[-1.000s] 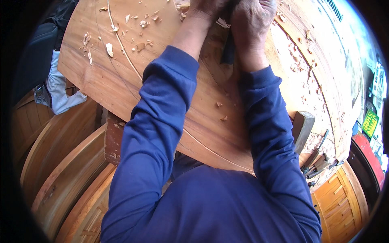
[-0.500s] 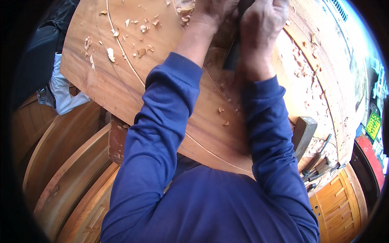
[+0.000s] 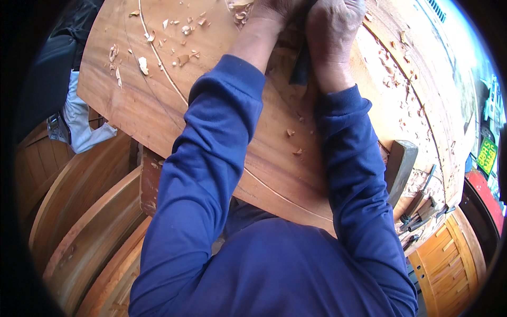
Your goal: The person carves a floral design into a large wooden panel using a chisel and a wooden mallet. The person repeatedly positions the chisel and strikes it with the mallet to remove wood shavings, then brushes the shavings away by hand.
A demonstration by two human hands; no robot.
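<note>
My left hand [image 3: 272,11] and my right hand [image 3: 331,29] are close together at the top edge, over a carved wooden panel [image 3: 116,100]. Both are closed, with a dark tool [image 3: 299,68] between them; the right grips it, and the left's fingers are mostly out of frame or shadowed, apparently on it too. The tool's working end cannot be made out. Pale curled shavings [image 3: 187,30] lie scattered over the panel and its cut curved grooves.
A wooden block [image 3: 398,171] and several hand tools [image 3: 420,214] lie right of my right forearm. Curved wooden pieces [image 3: 84,190] stand lower left, beside a white cloth [image 3: 87,132] and black padded object [image 3: 50,68]. A slatted wooden piece [image 3: 446,267] and red edge [image 3: 486,198] are at right.
Both hands and the dark tool shifted down and rightward half a second ago, then back up and slightly leftward now. The grip looks much the same.
</note>
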